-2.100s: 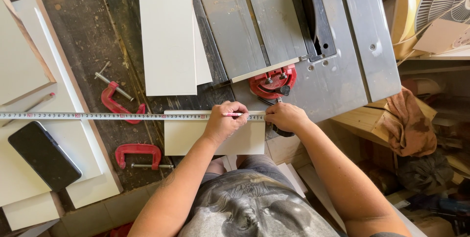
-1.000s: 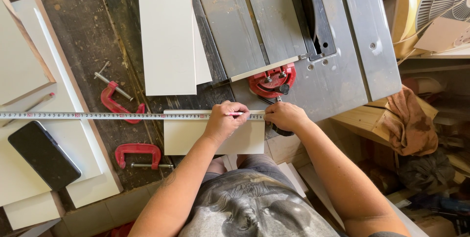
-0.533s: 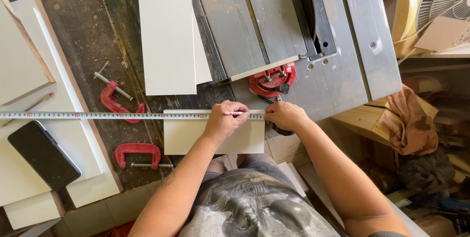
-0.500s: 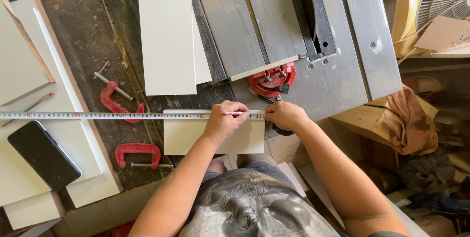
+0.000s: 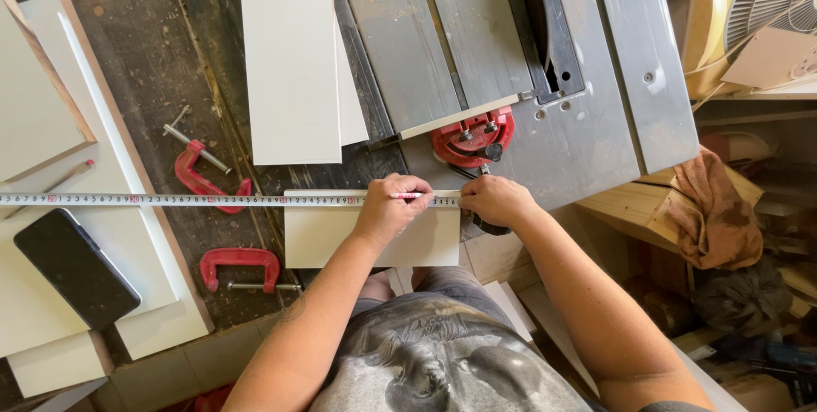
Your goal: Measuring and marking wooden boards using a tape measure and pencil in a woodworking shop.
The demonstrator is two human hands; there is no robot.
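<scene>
Left hand (image 5: 390, 208) pinches a pink pencil (image 5: 407, 196) against the tape measure (image 5: 170, 200), resting on a small white panel (image 5: 328, 237) beneath it. Just beside it, the right hand (image 5: 494, 200) closes on the tape's end at the panel's edge. A red clamp (image 5: 472, 135) sits just beyond both hands.

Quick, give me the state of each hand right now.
Left hand: closed on a pink pencil, resting on the white board.
Right hand: closed, pinning the tape measure at the board's edge.
</scene>
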